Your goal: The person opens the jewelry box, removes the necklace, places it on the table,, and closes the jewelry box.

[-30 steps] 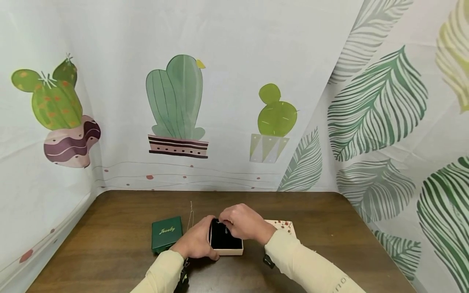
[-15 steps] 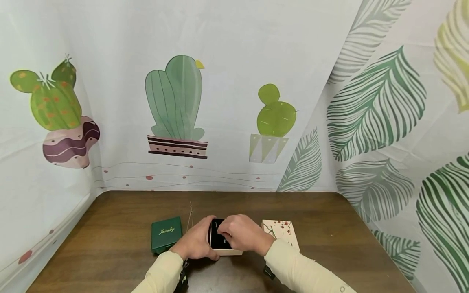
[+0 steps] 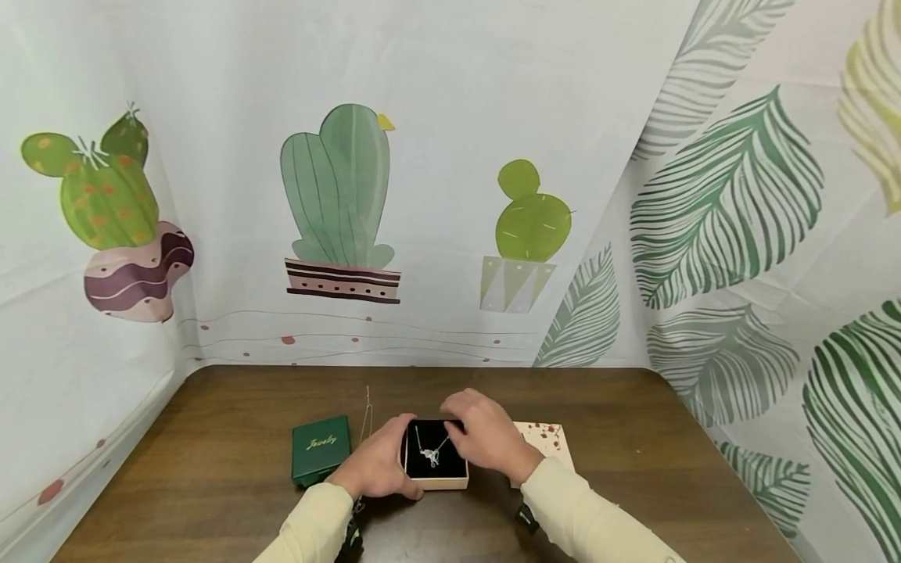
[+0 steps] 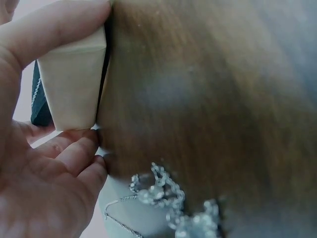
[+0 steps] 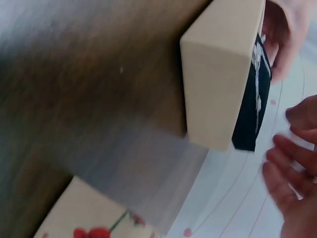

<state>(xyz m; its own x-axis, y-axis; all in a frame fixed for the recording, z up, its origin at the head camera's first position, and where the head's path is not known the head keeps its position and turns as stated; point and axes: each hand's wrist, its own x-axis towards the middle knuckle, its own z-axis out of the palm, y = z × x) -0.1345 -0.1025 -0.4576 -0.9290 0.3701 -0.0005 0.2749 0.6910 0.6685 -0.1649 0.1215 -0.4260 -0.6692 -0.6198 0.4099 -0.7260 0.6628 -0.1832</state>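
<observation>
A cream jewelry box (image 3: 445,484) stands in front of me with a black insert (image 3: 443,469) showing at its top. Across the insert lies a silver necklace (image 3: 430,456), its pendant near the middle and its chain running up both sides. My left hand (image 3: 378,461) grips the box from the left, thumb at the near side and fingers at the far side. Over the far right corner hovers my right hand (image 3: 487,438), partly covering the box there. In the right wrist view its fingers (image 5: 285,183) are loosely bent, apart from the box, holding nothing.
A cream lid with red flowers (image 3: 549,442) lies right of the box, partly behind my right arm. On the left stands a green box marked Jewelry (image 3: 320,450). A thin chain (image 3: 366,414) lies beyond my left hand; silver jewelry (image 4: 158,193) shows below that hand.
My right hand went down over the insert, then lifted back toward the far right corner, uncovering the necklace and pendant. The left hand keeps its grip on the box.
</observation>
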